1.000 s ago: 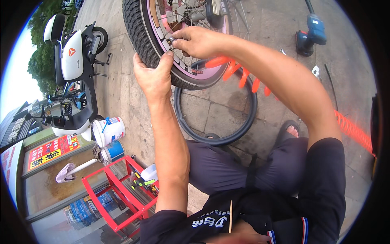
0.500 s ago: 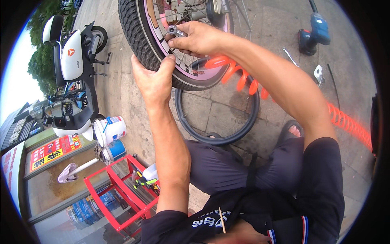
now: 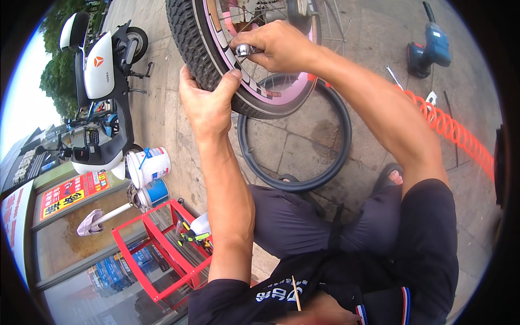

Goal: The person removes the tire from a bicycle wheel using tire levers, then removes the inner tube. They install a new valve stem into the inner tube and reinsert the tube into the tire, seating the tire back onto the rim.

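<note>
A bicycle wheel with a knobby black tyre (image 3: pixel 190 40) and a pink rim (image 3: pixel 295 93) stands before me at the top. My left hand (image 3: pixel 210 103) is closed round the tyre's near side, its thumb on the sidewall by the rim. Inside the rim, by the spokes, my right hand (image 3: pixel 281 46) grips a shiny metal air chuck (image 3: pixel 245 50). The chuck's far end and any valve under it are hidden by my fingers. An orange coiled air hose (image 3: pixel 452 131) passes behind my right forearm; a bit of orange shows near my wrist.
A black rubber ring (image 3: pixel 303 186), tyre or inner tube, lies on the paving below the wheel. A blue cordless power tool (image 3: pixel 435 46) and a wrench (image 3: pixel 394 76) are at right. Left are a white scooter (image 3: pixel 98 67), buckets (image 3: pixel 156 164) and a red metal rack (image 3: pixel 156 233).
My right hand has shifted slightly and turned the air chuck in the rim. The hose coils near my wrist have gone mostly behind my forearm. My left hand keeps its hold on the tyre.
</note>
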`<act>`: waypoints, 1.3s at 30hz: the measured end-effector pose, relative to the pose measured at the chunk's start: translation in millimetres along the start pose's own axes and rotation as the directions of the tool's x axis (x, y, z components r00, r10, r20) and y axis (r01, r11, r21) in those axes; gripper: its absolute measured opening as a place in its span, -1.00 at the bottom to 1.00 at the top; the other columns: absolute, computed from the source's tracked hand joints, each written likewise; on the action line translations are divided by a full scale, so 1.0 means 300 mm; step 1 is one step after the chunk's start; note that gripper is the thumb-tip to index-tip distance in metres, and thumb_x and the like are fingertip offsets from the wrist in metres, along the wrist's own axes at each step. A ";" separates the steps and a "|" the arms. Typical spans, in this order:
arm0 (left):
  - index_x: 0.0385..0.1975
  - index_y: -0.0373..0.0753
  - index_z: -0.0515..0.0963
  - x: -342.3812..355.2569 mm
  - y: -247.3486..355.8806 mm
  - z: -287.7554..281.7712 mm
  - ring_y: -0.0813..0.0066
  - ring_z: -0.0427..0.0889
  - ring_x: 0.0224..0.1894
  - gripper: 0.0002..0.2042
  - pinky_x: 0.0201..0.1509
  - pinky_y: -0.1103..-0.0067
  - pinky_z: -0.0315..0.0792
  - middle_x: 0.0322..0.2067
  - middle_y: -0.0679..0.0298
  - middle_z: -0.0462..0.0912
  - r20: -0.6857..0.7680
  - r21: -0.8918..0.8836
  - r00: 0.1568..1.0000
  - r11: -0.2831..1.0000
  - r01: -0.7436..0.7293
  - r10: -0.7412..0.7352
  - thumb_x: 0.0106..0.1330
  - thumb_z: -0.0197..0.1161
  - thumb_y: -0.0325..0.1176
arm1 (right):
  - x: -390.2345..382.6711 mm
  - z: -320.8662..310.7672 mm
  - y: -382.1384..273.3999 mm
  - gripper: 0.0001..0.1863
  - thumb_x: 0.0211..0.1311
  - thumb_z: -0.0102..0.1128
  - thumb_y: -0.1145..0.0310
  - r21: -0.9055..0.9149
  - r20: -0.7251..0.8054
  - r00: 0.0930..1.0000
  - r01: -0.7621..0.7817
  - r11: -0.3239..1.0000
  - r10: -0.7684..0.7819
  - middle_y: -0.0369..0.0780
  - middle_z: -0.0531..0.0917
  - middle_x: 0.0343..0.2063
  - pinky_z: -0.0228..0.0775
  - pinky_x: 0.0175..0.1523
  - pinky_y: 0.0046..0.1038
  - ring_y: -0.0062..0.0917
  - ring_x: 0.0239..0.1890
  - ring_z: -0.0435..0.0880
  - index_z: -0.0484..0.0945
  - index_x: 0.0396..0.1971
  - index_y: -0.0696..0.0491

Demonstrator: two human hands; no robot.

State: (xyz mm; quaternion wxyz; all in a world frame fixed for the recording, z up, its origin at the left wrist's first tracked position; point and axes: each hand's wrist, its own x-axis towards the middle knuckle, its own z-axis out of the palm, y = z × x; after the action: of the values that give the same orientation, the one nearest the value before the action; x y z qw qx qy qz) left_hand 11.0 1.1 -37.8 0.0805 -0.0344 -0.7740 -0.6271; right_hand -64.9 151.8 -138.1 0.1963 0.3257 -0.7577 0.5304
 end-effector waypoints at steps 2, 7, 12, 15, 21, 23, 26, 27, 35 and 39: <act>0.00 -0.42 0.36 0.003 -0.007 0.004 0.46 0.66 -0.29 -0.49 -0.16 0.55 0.59 -0.22 0.16 0.63 0.004 -0.019 1.000 1.000 -0.012 0.012 0.00 0.37 -0.66 | 0.000 0.016 0.012 -0.65 -0.01 0.32 0.43 -0.072 -0.072 0.992 0.101 0.992 -0.106 -0.20 0.71 -0.41 0.55 -0.29 -0.28 -0.25 -0.37 0.70 0.65 -0.14 -0.11; 0.01 -0.40 0.35 0.016 -0.027 0.008 0.46 0.65 -0.29 -0.49 -0.16 0.55 0.59 -0.21 0.16 0.62 -0.007 -0.044 1.000 0.999 -0.013 0.013 0.02 0.36 -0.66 | -0.017 0.037 0.021 -0.59 -0.10 0.37 0.47 -0.123 -0.199 0.964 0.157 0.980 -0.179 -0.24 0.71 -0.42 0.57 -0.32 -0.34 -0.31 -0.40 0.70 0.65 -0.13 -0.07; 0.06 -0.38 0.39 0.004 -0.020 0.014 0.44 0.64 -0.23 -0.50 -0.08 0.54 0.54 -0.19 0.20 0.61 -0.007 0.002 1.000 1.000 -0.028 0.028 0.06 0.32 -0.65 | -0.045 0.048 -0.016 -0.56 -0.12 0.36 0.51 -0.078 -0.273 0.948 0.145 0.986 -0.161 -0.25 0.71 -0.41 0.57 -0.34 -0.36 -0.33 -0.39 0.71 0.66 -0.12 -0.09; 0.08 -0.37 0.38 0.007 -0.014 0.024 0.43 0.64 -0.21 -0.49 -0.06 0.53 0.54 -0.18 0.20 0.61 0.032 -0.004 0.999 1.000 -0.026 0.026 0.07 0.34 -0.64 | -0.024 0.033 -0.003 -0.57 -0.13 0.38 0.48 -0.091 -0.282 0.935 0.199 0.976 -0.216 -0.25 0.72 -0.40 0.57 -0.34 -0.35 -0.33 -0.38 0.71 0.66 -0.14 -0.08; 0.06 -0.40 0.34 -0.014 0.005 0.019 0.47 0.65 -0.21 -0.49 -0.09 0.55 0.58 -0.15 0.15 0.61 -0.003 0.126 0.999 0.991 -0.044 0.044 0.06 0.34 -0.66 | -0.004 0.038 0.005 -0.59 -0.14 0.42 0.42 -0.150 -0.165 0.966 0.175 0.973 -0.200 -0.28 0.71 -0.42 0.55 -0.37 -0.32 -0.29 -0.40 0.70 0.63 -0.17 -0.10; 0.04 -0.41 0.36 -0.016 0.013 0.024 0.48 0.65 -0.22 -0.50 -0.09 0.56 0.57 -0.16 0.15 0.62 -0.008 0.098 0.999 0.994 -0.045 0.046 0.06 0.34 -0.65 | 0.001 0.030 0.007 -0.71 -0.01 0.35 0.32 -0.149 -0.160 0.968 0.170 0.974 -0.193 -0.33 0.69 -0.43 0.54 -0.38 -0.26 -0.27 -0.40 0.70 0.56 -0.23 -0.13; 0.01 -0.42 0.38 -0.011 0.008 0.016 0.49 0.66 -0.22 -0.53 -0.08 0.57 0.56 -0.17 0.15 0.64 0.000 0.091 0.999 0.995 -0.042 0.043 0.07 0.34 -0.63 | -0.013 0.029 -0.001 -0.78 0.05 0.32 0.28 -0.171 -0.136 0.974 0.157 0.973 -0.181 -0.35 0.67 -0.45 0.53 -0.40 -0.23 -0.26 -0.40 0.70 0.51 -0.28 -0.14; 0.01 -0.42 0.39 -0.006 0.005 0.015 0.49 0.67 -0.23 -0.54 -0.07 0.57 0.56 -0.18 0.16 0.65 0.008 0.093 0.999 0.995 -0.045 0.044 0.07 0.34 -0.63 | -0.014 0.027 -0.002 -0.78 0.05 0.32 0.28 -0.185 -0.128 0.976 0.154 0.971 -0.179 -0.35 0.67 -0.45 0.53 -0.40 -0.23 -0.25 -0.40 0.70 0.51 -0.28 -0.14; 0.01 -0.45 0.38 -0.008 0.011 0.019 0.46 0.68 -0.23 -0.54 -0.09 0.57 0.57 -0.16 0.13 0.65 0.015 0.069 0.998 0.995 -0.070 0.069 0.07 0.32 -0.65 | 0.015 -0.001 0.021 -0.61 -0.14 0.43 0.45 -0.139 -0.130 0.931 0.323 0.936 -0.341 -0.25 0.65 -0.50 0.50 -0.40 -0.30 -0.29 -0.45 0.68 0.55 -0.22 -0.06; -0.01 -0.45 0.37 -0.009 0.000 0.023 0.45 0.67 -0.25 -0.54 -0.10 0.55 0.59 -0.18 0.12 0.64 0.004 0.093 0.997 0.993 -0.079 0.078 0.05 0.32 -0.66 | -0.021 0.000 0.007 -0.60 -0.15 0.42 0.48 -0.151 -0.118 0.962 0.227 0.962 -0.246 -0.23 0.65 -0.50 0.50 -0.39 -0.30 -0.27 -0.45 0.68 0.55 -0.21 -0.05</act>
State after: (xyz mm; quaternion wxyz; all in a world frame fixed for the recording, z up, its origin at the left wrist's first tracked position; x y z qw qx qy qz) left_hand 13.2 8.1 -39.7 0.1065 -0.0611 -0.8005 -0.5866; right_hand -61.8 154.0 -143.5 0.3313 0.3629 -0.7325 0.4711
